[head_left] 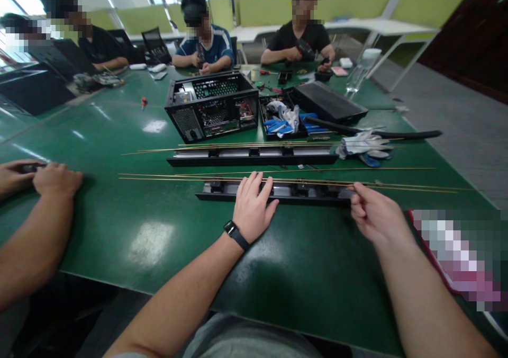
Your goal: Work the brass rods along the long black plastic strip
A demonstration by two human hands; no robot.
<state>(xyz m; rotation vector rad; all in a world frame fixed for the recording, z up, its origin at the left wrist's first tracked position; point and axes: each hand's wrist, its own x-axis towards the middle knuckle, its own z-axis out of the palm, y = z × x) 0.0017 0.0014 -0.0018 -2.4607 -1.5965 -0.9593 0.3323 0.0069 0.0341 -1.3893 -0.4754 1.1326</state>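
Note:
My left hand (253, 209), with a dark watch on the wrist, lies open over a long black channel-shaped rail (216, 195). Its fingers stretch across thin brass-coloured rods (162, 178) that run lengthwise along the rail. At the rail's right end, my right hand (375, 212) is closed in a pinch around one of the thin rods. Small black blocks sit inside the channel, partly hidden by my left hand. Behind it and parallel lies a second black rail (254, 160), also with thin rods along it.
Beyond the rails stand an open black computer case (212, 106) and a black tray with gloves (282, 118). More gloves (367, 145) and a black tube (397, 134) lie right. A co-worker's hands (57, 180) are at left; other people sit across the green table (119, 215).

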